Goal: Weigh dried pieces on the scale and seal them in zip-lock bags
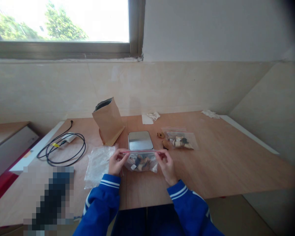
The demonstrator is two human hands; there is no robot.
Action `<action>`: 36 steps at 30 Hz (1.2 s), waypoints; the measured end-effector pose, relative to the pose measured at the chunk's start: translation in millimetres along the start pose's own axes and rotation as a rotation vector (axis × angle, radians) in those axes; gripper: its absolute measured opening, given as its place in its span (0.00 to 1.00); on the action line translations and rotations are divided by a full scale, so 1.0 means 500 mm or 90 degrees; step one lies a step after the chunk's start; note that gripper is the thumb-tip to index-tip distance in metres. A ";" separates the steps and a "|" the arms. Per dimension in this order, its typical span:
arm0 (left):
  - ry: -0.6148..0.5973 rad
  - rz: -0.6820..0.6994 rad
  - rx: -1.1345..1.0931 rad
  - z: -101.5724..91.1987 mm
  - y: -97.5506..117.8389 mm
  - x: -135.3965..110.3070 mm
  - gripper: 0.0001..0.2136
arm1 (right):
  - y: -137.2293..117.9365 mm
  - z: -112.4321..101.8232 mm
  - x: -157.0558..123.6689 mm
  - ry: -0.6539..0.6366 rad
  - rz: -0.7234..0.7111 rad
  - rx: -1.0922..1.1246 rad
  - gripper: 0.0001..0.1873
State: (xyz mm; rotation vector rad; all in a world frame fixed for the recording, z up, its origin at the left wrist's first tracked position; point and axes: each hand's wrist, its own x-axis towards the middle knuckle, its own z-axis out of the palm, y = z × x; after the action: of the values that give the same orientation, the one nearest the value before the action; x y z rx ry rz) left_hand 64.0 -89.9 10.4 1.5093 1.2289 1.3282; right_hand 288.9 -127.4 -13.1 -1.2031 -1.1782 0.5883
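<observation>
**Both hands hold a zip bag by its top strip**

The left hand (116, 164) and the right hand (167, 167) each pinch one end of the pink strip at the top of a clear zip bag (141, 162). The fingers of both hands are closed on the strip, thumb against the other fingers, and the strip is stretched straight between them. The zip bag hangs down from the strip, and inside it there are dark and pale pieces. It is at the near middle of the table (223, 164), just in front of the scale (140, 140). I cannot tell if its bottom touches the wood. Both sleeves are blue with white stripes at the cuff.

Behind the scale on the left, a brown paper bag (109, 122) stands with its top open and leans a little. To the right of the scale lies a second bag (180, 141), flat, with similar pieces in it. A few loose pieces (160, 135) lie between it and the scale. Some empty bags (99, 164) lie just beside the left hand. Further to the left is a black cable (64, 149) in a coil. A white tissue (149, 117) lies near the wall, behind the scale.
</observation>
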 end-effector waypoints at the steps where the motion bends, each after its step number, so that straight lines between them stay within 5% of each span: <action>1: -0.004 0.011 -0.006 0.000 0.000 0.000 0.12 | -0.002 0.001 0.000 0.003 0.007 0.012 0.12; 21: -0.001 -0.031 -0.136 0.004 -0.008 0.001 0.11 | 0.000 -0.001 0.004 -0.001 0.052 0.082 0.11; 27: -0.037 -0.022 -0.060 -0.002 -0.013 0.000 0.12 | 0.001 -0.001 0.002 -0.005 0.097 0.121 0.12; 36: 0.006 0.013 -0.005 -0.001 -0.025 -0.004 0.12 | 0.005 -0.003 0.002 -0.023 0.104 0.107 0.12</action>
State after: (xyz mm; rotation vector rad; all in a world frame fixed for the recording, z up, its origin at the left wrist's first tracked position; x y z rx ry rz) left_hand 61.2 -88.7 -1.9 1.5150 1.2155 1.3535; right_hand 291.2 -126.3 -14.8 -1.1548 -1.0453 0.8183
